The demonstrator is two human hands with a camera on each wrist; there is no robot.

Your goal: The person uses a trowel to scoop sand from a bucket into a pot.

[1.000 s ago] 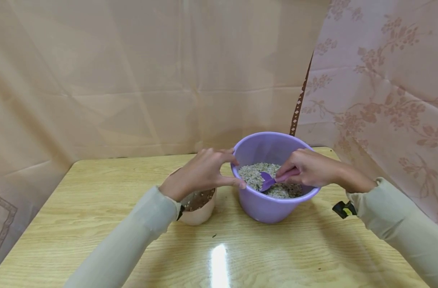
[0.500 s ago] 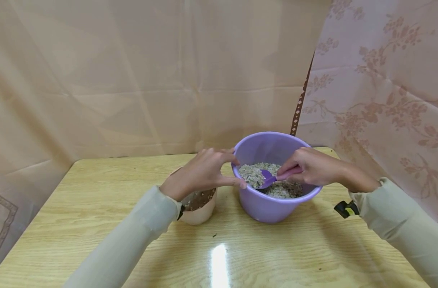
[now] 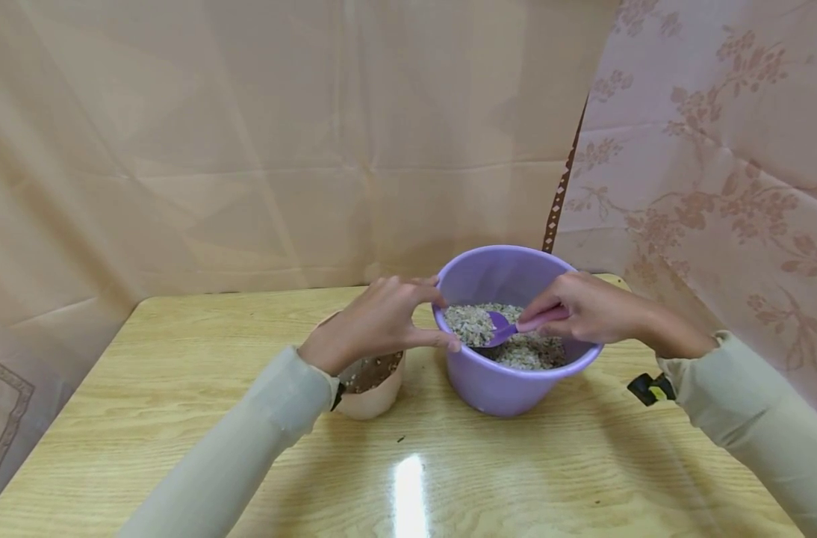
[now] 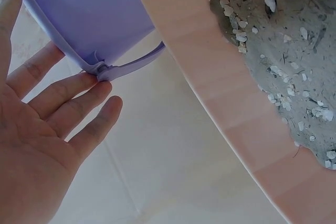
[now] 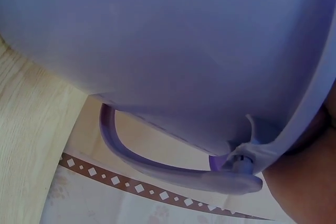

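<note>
A purple bucket [image 3: 499, 388] stands at the right of the table, partly filled with pale flaky granules [image 3: 476, 325]. My right hand [image 3: 586, 306] reaches over its rim and grips the pinkish handle of a small purple trowel [image 3: 501, 332]; granules cover part of the blade. Thumb and fingers of my left hand [image 3: 381, 321] are spread along the bucket's left rim. In the left wrist view, its fairly straight fingers [image 4: 73, 100] touch the rim beside the handle joint. Under my left wrist is a peach pot [image 3: 368, 403] holding dark, damp-looking material flecked with white bits.
The bucket's curved carrying handle [image 5: 168, 174] hangs down at its outer side in the right wrist view. Dark specks lie on the wood-grain table [image 3: 301, 478]. A beige cloth [image 3: 261, 149] hangs behind the table, with a floral cloth [image 3: 731, 187] at the right.
My right hand has shifted slightly right and up. The trowel's blade has moved a little to the right, with granules lying over its left part. The left hand has stayed on the rim.
</note>
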